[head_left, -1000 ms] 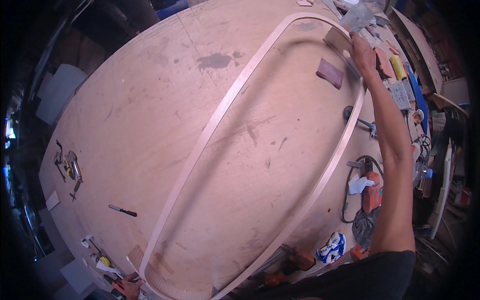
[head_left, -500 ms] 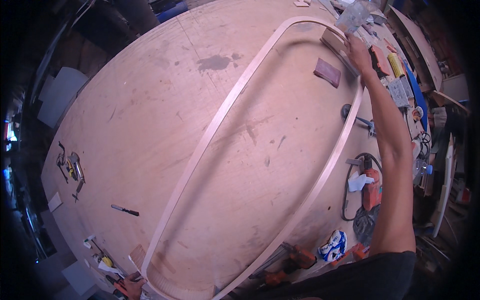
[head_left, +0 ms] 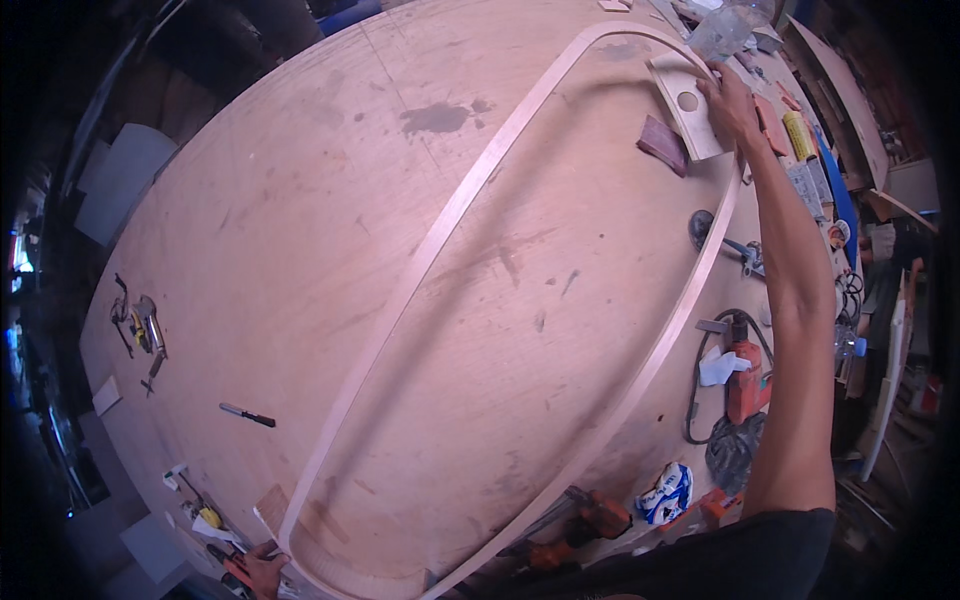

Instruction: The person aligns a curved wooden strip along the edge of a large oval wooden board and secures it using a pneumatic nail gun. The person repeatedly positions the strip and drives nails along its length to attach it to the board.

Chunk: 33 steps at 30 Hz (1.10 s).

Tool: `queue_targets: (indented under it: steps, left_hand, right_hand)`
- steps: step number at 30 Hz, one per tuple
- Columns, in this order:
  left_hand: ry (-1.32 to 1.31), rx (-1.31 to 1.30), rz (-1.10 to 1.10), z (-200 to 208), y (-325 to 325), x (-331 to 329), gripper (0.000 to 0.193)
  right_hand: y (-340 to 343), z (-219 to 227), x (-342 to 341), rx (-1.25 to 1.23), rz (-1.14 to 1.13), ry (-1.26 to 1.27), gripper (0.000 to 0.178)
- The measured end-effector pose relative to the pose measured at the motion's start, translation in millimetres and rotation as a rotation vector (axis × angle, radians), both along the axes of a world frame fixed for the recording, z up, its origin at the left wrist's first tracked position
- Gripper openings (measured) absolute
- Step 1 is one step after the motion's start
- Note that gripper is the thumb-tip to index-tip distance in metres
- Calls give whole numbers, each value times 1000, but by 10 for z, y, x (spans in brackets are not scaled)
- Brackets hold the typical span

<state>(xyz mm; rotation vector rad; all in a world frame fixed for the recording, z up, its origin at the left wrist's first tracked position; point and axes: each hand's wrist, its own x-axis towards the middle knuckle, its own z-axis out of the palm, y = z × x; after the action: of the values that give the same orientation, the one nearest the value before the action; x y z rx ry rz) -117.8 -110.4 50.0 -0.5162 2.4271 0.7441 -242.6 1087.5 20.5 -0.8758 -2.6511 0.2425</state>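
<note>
A long, narrow pale wooden frame (head_left: 432,240) with rounded ends stretches across the worktable, and its shadow falls on the table. My right hand (head_left: 733,103) is closed round the frame's far right end. Just inside that end, a pale board (head_left: 700,138) with a round hole tilts under my fingers; whether it is joined to the frame I cannot tell. A folded reddish-brown piece (head_left: 662,146), perhaps sandpaper, lies beside the board. At the lower left my left hand (head_left: 265,573) grips the frame's near corner, its fingers partly hidden. A ribbed curved strip (head_left: 345,572) lines the near end.
Along the right edge lie an orange power tool (head_left: 744,385) with a cord, a blue-and-white packet (head_left: 665,494) and a yellow tube (head_left: 798,135). Orange drills (head_left: 600,515) rest at the near edge. A chisel-like tool (head_left: 248,415) and several hand tools (head_left: 145,330) lie on the left.
The holed board has tipped so that its broad face and hole show. My right hand and the frame's far end have shifted slightly right. My left hand has stayed at the near corner.
</note>
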Motion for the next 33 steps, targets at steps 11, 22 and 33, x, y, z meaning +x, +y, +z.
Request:
queue_targets:
  steps: [11,22,33]
  left_hand:
    - [-34,97,19,-17,47,-76,56]
    - [-41,107,-3,-77,-45,-121,57]
    - [-18,-252,-271,-118,-117,-102,67]
  right_hand:
    - [90,132,76,5,-104,-119,53]
    - [-14,42,111,-111,-83,-127,57]
    - [-429,174,333,139,19,-64,72]
